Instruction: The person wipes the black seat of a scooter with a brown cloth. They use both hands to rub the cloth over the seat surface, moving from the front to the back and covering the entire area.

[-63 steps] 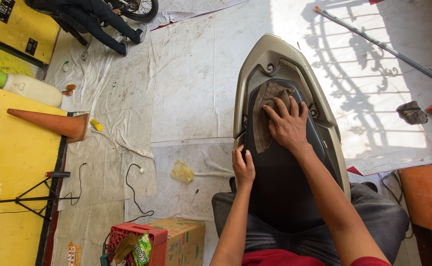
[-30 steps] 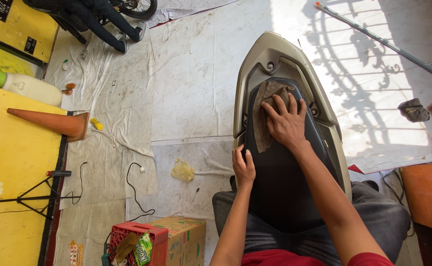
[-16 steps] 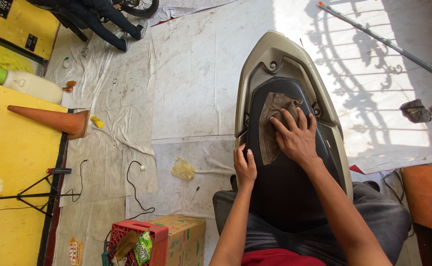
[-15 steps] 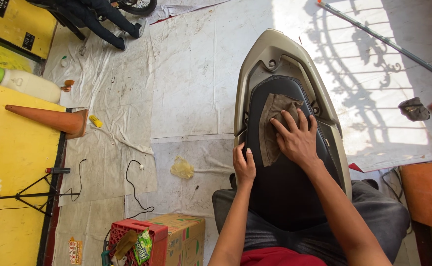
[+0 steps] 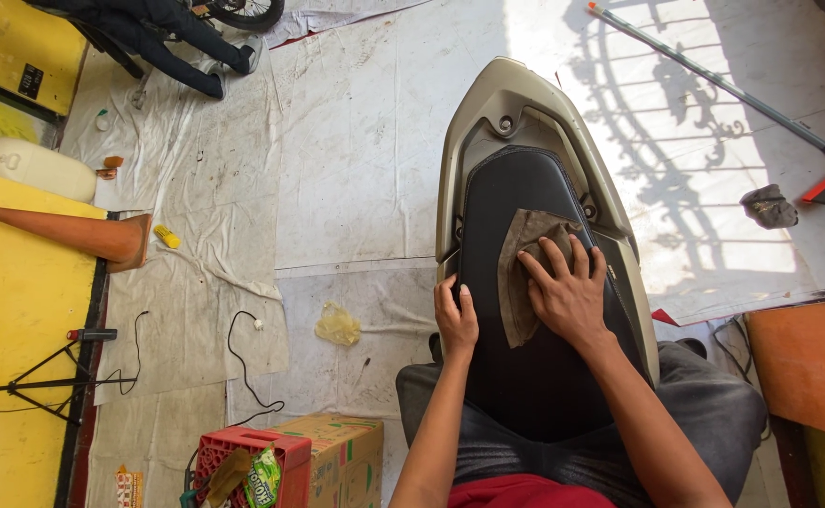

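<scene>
1. Around our scooter seat (image 5: 525, 310) on the sheeted floor (image 5: 356, 169): an orange cone (image 5: 74, 232), a white bottle (image 5: 31, 167), a cardboard box (image 5: 342, 456), a red crate (image 5: 243, 461).
2. Our right hand (image 5: 568, 296) presses, fingers spread flat, on a brown rag (image 5: 523, 268) at mid-seat; our left hand (image 5: 456, 320) has its grip curled over the seat's left edge.
3. Our legs hide the seat's near end.

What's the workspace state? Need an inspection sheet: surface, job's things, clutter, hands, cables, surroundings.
Surface: black scooter seat in grey body panel.
Job's things: brown rag flat on the seat.
Clutter: crumpled yellow scrap, dark rag on the floor.
Hands: right hand pressed on the rag; left hand grips the seat's edge.
Cables: black cord on white floor sheets.
Surroundings: orange cone, white bottle, red crate, cardboard box, broom.
</scene>
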